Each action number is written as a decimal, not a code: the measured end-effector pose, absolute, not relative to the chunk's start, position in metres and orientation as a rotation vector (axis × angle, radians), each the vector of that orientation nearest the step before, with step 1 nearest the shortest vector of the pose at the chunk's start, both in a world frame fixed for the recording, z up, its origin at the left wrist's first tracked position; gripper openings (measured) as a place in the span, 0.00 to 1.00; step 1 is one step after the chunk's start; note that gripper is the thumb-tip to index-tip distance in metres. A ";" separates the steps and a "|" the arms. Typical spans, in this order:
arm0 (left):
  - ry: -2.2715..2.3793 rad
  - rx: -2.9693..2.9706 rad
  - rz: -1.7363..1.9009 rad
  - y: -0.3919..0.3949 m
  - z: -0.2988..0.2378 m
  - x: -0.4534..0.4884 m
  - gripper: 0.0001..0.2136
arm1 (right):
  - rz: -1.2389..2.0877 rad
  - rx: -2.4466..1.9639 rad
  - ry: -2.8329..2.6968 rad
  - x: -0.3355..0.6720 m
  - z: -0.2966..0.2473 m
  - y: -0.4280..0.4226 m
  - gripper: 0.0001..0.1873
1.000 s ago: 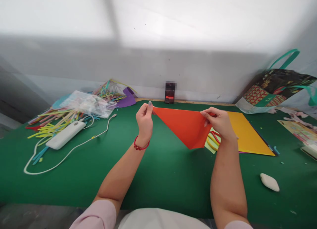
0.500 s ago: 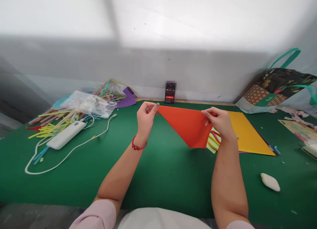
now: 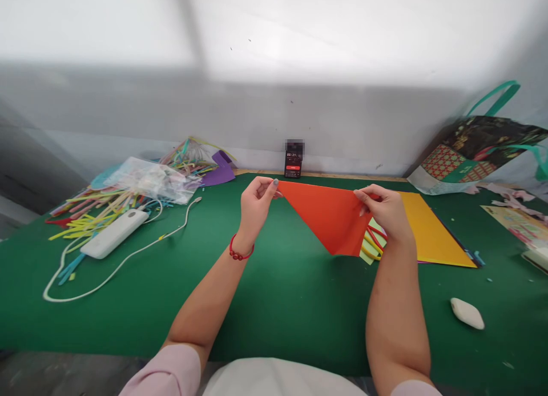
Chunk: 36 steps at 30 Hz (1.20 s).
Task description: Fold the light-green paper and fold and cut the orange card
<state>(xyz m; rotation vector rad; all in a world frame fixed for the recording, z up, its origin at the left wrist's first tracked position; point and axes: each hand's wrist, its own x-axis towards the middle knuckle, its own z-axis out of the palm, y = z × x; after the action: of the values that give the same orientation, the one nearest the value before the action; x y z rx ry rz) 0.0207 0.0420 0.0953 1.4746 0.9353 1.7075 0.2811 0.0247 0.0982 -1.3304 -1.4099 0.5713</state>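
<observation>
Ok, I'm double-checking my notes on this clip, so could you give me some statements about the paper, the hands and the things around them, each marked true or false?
1. The left hand and the right hand both pinch the orange-red paper. True.
2. The orange-red paper lies flat on the green table. False: the hands hold its upper edge raised above the green table.
3. The phone stands upright near the wall. True.
4. The bracelet is blue. False: the bracelet is red.
5. The yellow sheet extends out to the right of the right hand. True.
6. The power bank lies to the right of the right hand. False: the power bank lies to the left of the left hand.
</observation>
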 end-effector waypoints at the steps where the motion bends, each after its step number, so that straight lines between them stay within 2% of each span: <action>1: 0.943 1.494 1.707 0.041 0.096 0.020 0.16 | 0.570 -1.328 -1.412 0.281 0.098 0.025 0.18; 25: 1.039 1.959 1.700 0.029 0.103 0.017 0.21 | 0.674 -1.287 -1.427 0.286 0.097 0.022 0.14; 36: 1.071 1.979 1.840 0.025 0.099 0.018 0.23 | 0.711 -1.265 -1.430 0.285 0.097 0.022 0.14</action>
<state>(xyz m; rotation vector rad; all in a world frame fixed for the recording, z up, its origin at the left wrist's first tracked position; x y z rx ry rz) 0.0182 0.0245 0.0990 1.9791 1.0713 1.8404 0.2854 0.0220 0.0974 -1.2654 -1.4295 0.7112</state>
